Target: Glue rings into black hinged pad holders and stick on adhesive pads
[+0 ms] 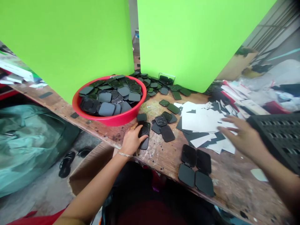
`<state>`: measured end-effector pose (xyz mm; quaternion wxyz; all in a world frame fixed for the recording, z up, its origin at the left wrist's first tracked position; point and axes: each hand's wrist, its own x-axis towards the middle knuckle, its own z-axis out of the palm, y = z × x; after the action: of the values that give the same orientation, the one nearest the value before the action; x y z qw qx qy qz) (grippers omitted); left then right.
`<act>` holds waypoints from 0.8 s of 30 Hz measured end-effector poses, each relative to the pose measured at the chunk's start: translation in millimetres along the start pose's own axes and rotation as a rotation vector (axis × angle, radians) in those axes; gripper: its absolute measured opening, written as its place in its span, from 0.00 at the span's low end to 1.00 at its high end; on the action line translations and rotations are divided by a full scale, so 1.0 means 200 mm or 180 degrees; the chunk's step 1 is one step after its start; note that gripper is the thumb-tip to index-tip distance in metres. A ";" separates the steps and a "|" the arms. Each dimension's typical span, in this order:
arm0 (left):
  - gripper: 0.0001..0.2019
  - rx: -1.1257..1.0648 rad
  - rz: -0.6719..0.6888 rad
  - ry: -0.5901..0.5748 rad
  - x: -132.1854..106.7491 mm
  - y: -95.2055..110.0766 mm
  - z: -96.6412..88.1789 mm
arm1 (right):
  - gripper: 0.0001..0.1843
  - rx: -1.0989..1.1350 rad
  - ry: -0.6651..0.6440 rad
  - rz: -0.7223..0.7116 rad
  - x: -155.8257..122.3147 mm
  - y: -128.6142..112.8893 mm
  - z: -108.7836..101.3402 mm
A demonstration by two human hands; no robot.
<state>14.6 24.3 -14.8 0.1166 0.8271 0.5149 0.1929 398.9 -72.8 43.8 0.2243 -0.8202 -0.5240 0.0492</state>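
My left hand point(131, 139) is at the table's near edge, its thumb and fingers closed around a black hinged plastic case point(145, 128) that lies opened out with a ribbed inner face. A smaller dark square piece point(142, 117) sits just beyond its fingertips. My right hand point(242, 136) hovers over the right side of the white paper pieces point(199, 118), fingers apart and holding nothing that I can see. Between the hands is a small heap of black square cases point(167, 133). Two opened cases point(196, 168) lie side by side closer to me.
A red basin point(110, 120) full of black cases stands at the left of the wooden table point(161, 156). More loose cases point(164, 90) lie behind it, below green panels point(187, 37). At right are a black slotted tray point(278, 134) and a heap of paper scraps point(246, 97).
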 end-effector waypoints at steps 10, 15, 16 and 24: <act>0.18 -0.0128 -0.0197 0.0341 0.02 -0.03 -0.02 | 0.15 0.1068 -0.0247 -0.2407 -0.04 -0.65 0.50; 0.33 0.0326 -0.0301 0.0036 0.18 0.07 0.02 | 0.11 0.1051 -0.0555 -0.2225 -0.07 -0.67 0.55; 0.34 0.0431 -0.0365 0.0001 0.22 0.09 0.04 | 0.11 0.1046 -0.0585 -0.2214 -0.08 -0.66 0.55; 0.31 0.0516 -0.0609 0.0125 0.36 0.12 0.12 | 0.11 0.1059 -0.0628 -0.1743 -0.25 -0.39 0.34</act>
<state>72.8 78.0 -12.3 0.0571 0.7770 0.6075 0.1549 289.0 -68.5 7.1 0.3082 -0.5923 -0.7289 0.1511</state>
